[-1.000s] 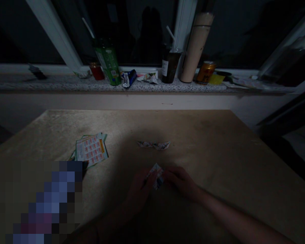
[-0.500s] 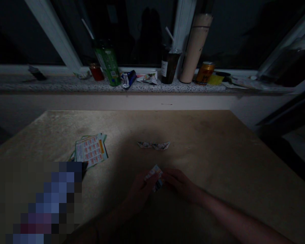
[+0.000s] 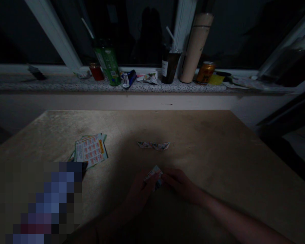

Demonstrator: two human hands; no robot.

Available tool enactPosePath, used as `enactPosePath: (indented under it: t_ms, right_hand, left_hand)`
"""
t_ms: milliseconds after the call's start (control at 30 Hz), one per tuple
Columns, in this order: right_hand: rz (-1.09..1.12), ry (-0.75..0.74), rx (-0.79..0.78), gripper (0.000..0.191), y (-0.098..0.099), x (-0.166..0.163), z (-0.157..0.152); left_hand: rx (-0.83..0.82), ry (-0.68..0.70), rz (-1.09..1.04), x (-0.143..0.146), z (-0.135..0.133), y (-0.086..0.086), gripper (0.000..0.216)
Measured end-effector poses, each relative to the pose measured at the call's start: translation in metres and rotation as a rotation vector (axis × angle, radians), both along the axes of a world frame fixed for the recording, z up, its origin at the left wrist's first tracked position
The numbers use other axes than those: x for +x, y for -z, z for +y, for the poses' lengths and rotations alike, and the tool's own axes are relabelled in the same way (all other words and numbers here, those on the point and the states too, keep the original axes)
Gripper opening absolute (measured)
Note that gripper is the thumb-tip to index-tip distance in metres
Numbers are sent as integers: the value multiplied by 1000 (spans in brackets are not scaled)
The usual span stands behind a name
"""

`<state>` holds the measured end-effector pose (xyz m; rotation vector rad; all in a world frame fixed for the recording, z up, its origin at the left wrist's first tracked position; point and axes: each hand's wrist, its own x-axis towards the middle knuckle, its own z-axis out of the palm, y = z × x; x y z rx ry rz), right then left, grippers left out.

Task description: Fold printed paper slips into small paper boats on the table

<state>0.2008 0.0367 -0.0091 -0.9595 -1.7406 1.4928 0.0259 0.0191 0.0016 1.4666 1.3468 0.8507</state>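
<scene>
Low in the middle of the head view, a small diamond-shaped folded paper (image 3: 155, 171) with a printed pattern is between my two hands. My left hand (image 3: 141, 189) grips its left side, with the thumb lying across the front. At its right corner my right hand (image 3: 176, 179) pinches the edge with closed fingers. Beyond the hands, two small folded paper boats (image 3: 161, 146) sit end to end on the table. To the left lies a stack of printed paper sheets (image 3: 90, 149). Dim light and shadow hide the fingers' details.
The brown table (image 3: 205, 135) reaches to a wall below a stone windowsill (image 3: 142, 87). On the sill stand a green bottle (image 3: 109, 64), a dark cup with a straw (image 3: 169, 67), a tall pink flask (image 3: 196, 51) and an orange can (image 3: 205, 73). A pixelated patch covers the lower left.
The folded paper's visible face has shifted slightly between my fingers. My right fingertips have moved a little along its right edge. The boats and the sheet stack have stayed in place.
</scene>
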Motion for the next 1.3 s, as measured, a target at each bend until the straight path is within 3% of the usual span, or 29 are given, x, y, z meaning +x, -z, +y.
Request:
enactPosePath:
  t_ms: [233,467,700,867,1033,1300]
  right_hand:
    - [5,47,6,38,5,1,0]
    - [18,58,-29,40,1,-1,-2]
    - [75,171,-62,40,2,-1,-1]
    - [58,34,-70,38,-3,-4,-2]
    - [63,38,-114,37,-3,-4,-1]
    - [167,47,-223,35,-4,-2,3]
  left_hand:
    - [-75,-33,-24,0,-1,1,34]
    - [-90,-206,-22,-5,-1,9,46]
    - [-15,-20,0,-1,5,-1,40]
    - [99,27,116,4,4,-2,33]
    - [76,58,65,3,4,3,32]
    - [70,114,70,1,4,-3,30]
